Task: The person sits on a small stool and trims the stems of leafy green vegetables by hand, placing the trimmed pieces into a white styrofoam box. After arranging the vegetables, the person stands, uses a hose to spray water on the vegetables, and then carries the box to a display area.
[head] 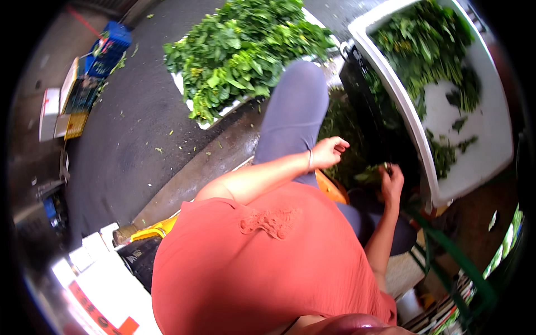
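My left hand (330,152) reaches over my lap, its fingers loosely bent and a little apart. No object shows in it. Lower and to the right, my right hand (392,182) pinches a sprig of leafy greens (370,173). A small dark thing shows at those fingertips, too blurred to name. Between my legs and the tub lies a shadowed heap of greens (341,121). The white foam tub (481,138), right of my right hand, holds bunches of leafy stems (425,46) and a few loose sprigs (444,155).
Beyond my knee, a large pile of leafy greens (247,50) lies on a white foam base (217,119). Blue crates (111,46) and boxes (50,113) stand far left. A green metal frame (456,255) is at lower right. Leaf scraps dot the dark pavement (134,138).
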The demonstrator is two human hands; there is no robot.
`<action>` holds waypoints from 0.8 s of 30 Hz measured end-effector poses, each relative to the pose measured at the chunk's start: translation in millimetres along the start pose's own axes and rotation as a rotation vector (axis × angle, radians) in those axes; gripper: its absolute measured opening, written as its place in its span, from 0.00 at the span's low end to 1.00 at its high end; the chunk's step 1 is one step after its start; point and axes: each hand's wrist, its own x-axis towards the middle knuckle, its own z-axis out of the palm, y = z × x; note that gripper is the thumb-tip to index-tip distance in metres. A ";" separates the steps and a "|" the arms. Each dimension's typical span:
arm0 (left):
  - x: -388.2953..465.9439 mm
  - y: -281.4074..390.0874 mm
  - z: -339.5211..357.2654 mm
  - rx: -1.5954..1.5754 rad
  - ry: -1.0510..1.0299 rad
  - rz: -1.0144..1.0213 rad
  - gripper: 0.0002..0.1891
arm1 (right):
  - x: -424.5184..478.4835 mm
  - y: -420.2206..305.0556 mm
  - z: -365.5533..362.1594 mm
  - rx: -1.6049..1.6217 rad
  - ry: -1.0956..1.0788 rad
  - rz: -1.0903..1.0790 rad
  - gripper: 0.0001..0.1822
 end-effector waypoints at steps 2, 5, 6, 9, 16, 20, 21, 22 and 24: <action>-8.5 21.1 -1.1 0.241 0.112 0.242 0.15 | -13.2 -36.0 -8.5 0.478 -0.134 0.496 0.08; -23.0 57.8 2.7 0.578 0.042 0.589 0.19 | -9.5 -68.1 -3.6 0.376 -0.185 0.226 0.08; -27.7 63.7 7.6 0.643 0.055 0.701 0.22 | -8.0 -83.7 -5.9 0.452 -0.200 0.277 0.09; -43.0 77.4 13.4 0.756 0.054 0.801 0.29 | -0.4 -119.5 -15.9 0.621 -0.243 0.340 0.09; -55.6 102.3 -5.9 0.646 0.268 0.792 0.19 | 27.7 -170.5 -4.9 0.724 -0.241 0.293 0.11; -47.6 108.4 -36.2 0.346 0.292 0.667 0.13 | 54.8 -211.5 15.9 0.722 -0.244 0.371 0.09; -43.8 111.3 -46.7 0.279 0.378 0.701 0.12 | 63.0 -219.8 26.8 0.747 -0.230 0.342 0.12; -44.1 118.2 -58.8 0.261 0.433 0.629 0.12 | 71.5 -226.7 32.1 0.841 -0.282 0.321 0.15; -43.7 122.5 -85.0 0.093 0.520 0.491 0.11 | 84.7 -245.1 45.6 0.954 -0.279 0.316 0.21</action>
